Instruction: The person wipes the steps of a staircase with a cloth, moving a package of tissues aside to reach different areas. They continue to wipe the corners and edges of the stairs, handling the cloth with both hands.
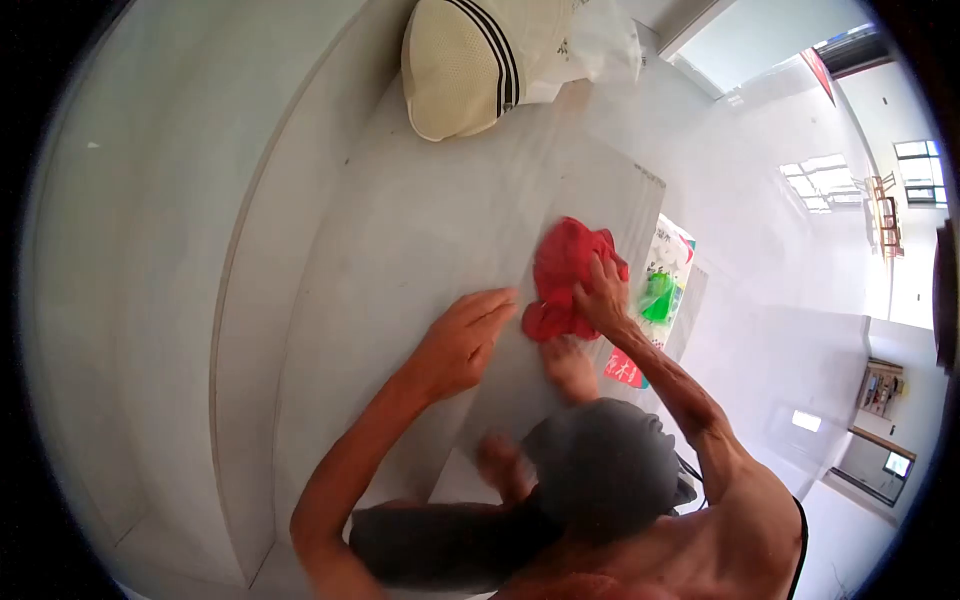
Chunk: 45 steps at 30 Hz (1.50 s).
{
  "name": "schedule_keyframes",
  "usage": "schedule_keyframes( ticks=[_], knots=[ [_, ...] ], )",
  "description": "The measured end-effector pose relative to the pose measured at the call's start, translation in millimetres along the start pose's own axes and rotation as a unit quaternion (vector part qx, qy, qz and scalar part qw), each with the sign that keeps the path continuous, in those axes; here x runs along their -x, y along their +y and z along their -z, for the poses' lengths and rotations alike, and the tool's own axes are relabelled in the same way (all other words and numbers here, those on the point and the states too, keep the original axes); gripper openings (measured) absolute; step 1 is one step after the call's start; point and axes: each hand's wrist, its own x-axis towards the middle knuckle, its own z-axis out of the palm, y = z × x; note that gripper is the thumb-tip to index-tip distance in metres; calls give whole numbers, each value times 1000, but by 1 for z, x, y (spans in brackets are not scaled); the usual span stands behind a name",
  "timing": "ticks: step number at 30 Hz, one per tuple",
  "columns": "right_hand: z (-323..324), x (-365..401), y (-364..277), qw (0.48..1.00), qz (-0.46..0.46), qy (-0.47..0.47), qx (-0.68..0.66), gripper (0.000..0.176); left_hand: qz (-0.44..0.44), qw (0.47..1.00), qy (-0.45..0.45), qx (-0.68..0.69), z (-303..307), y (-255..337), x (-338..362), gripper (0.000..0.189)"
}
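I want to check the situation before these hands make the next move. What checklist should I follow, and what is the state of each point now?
1. Right hand touches the red cloth: ok.
2. Red cloth is spread flat: not ok, it is bunched up.
3. Left hand holds nothing: ok, no object shows in it.
4. Foot near the cloth is clear of it: cannot tell, they look very close.
5. Striped cream item is away from the cloth: ok, it lies well apart.
6. Right hand has a firm hold: cannot tell, the view does not show how tightly the fingers press.
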Motion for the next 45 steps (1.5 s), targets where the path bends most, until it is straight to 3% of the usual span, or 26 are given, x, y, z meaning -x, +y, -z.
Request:
schedule_keyframes(
  ticks=[3, 5, 9, 10, 12, 13, 15, 16, 18, 21, 22, 24, 27, 28, 29, 30, 31, 32, 34, 37, 43, 45],
  knots=[
    [-32, -55, -11, 994, 54, 88, 40, 58, 8, 1000, -1, 0, 5, 7, 3, 36],
    [-43, -112, -16, 995, -91, 26, 13, 50, 15, 1000, -15, -19, 8, 12, 4, 36],
    [-50, -183, 33, 990, -120, 79, 11, 45, 61, 995, -41, -71, 16, 25, 13, 37],
    [-41, -191, 46, 974, -193, 110, -52, 41, 77, 993, -47, -78, 17, 28, 17, 37],
    [-12, -198, 70, 942, -277, 136, -135, 39, 109, 990, -38, -86, 22, 38, 28, 39],
    [38, -184, 42, 934, -263, 127, -206, 40, 123, 988, -35, -90, 25, 42, 34, 40],
    [48, -160, 70, 907, -168, 173, -346, 36, 163, 985, 6, -51, 26, 49, 52, 42],
    [68, -145, 74, 915, -192, 159, -317, 36, 183, 982, 26, -32, 26, 50, 60, 43],
    [107, -115, 67, 861, -221, 191, -417, 35, 175, 983, 35, -49, 29, 50, 75, 45],
    [169, -81, 46, 826, -175, 157, -512, 39, 138, 986, 58, -66, 32, 48, 88, 47],
    [190, -82, 10, 797, -149, 141, -568, 41, 133, 985, 76, -74, 32, 47, 96, 47],
    [221, -85, -51, 823, -54, 80, -560, 43, 162, 981, 83, -74, 35, 54, 103, 48],
    [205, -96, -104, 869, -52, -91, -485, 45, 164, 978, 121, -51, 28, 56, 114, 48],
    [183, -106, -125, 899, 90, -138, -405, 40, 155, 977, 137, -43, 25, 56, 117, 48],
    [178, -117, -169, 865, 216, -220, -397, 35, 144, 972, 171, -74, 20, 58, 120, 45],
    [146, -116, -186, 849, 319, -256, -334, 41, 131, 965, 203, -106, 14, 60, 124, 42],
    [106, -112, -206, 835, 443, -205, -256, 48, 118, 956, 232, -138, 10, 62, 129, 39],
    [77, -90, -224, 850, 450, -215, -170, 52, 105, 945, 255, -174, 8, 65, 134, 41],
    [65, -75, -264, 817, 516, -204, -157, 50, 71, 921, 294, -245, 13, 64, 139, 44],
    [39, -89, -302, 824, 510, -222, -109, 57, 193, 893, 266, -308, 26, 62, 127, 56],
    [60, -142, -306, 873, 437, -171, -136, 58, 212, 917, 231, -245, 70, -7, 104, 64],
    [47, -156, -284, 887, 427, -108, -137, 59, 199, 927, 229, -223, 80, -20, 80, 65]
  ],
)
